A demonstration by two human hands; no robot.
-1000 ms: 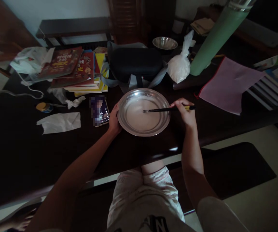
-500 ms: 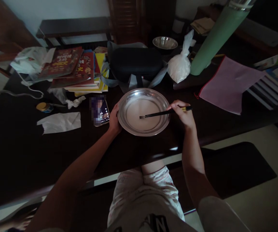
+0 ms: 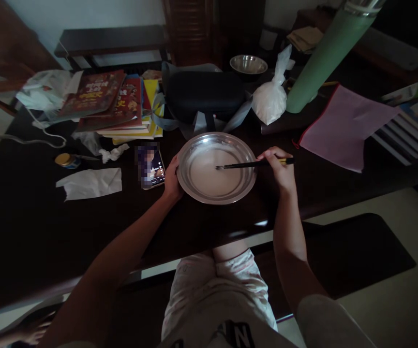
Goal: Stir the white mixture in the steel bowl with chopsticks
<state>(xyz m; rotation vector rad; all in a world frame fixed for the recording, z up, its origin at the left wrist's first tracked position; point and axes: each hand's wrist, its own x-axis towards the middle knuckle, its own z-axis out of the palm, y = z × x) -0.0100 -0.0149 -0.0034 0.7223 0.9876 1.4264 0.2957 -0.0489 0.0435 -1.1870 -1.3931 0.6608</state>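
A shiny metal bowl [image 3: 245, 186] stands on the dark table in front of me, with a pale, milky mixture [image 3: 212, 179] in it. My left hand [image 3: 173, 180] grips the bowl's left rim, fingers mostly hidden beneath it. Over the right rim, my right hand [image 3: 279, 169] is closed around black chopsticks [image 3: 245, 165] with yellow-banded ends. Their tips meet the mixture near the middle of the bowl. A phone [image 3: 152, 166] with a lit, partly blurred screen lies just left of my left hand.
Behind the bowl sit a black case [image 3: 205, 94] and a knotted bag of white powder [image 3: 269, 104]. A tall green flask [image 3: 328, 60] rises at the right, near a pink mesh pouch [image 3: 347, 125]. Books [image 3: 96, 94], a small jar [image 3: 67, 160] and a tissue [image 3: 89, 184] lie left.
My right hand has shifted slightly right, and the chopstick tips have moved right and a little away from me across the mixture. My left hand and the bowl look unmoved.
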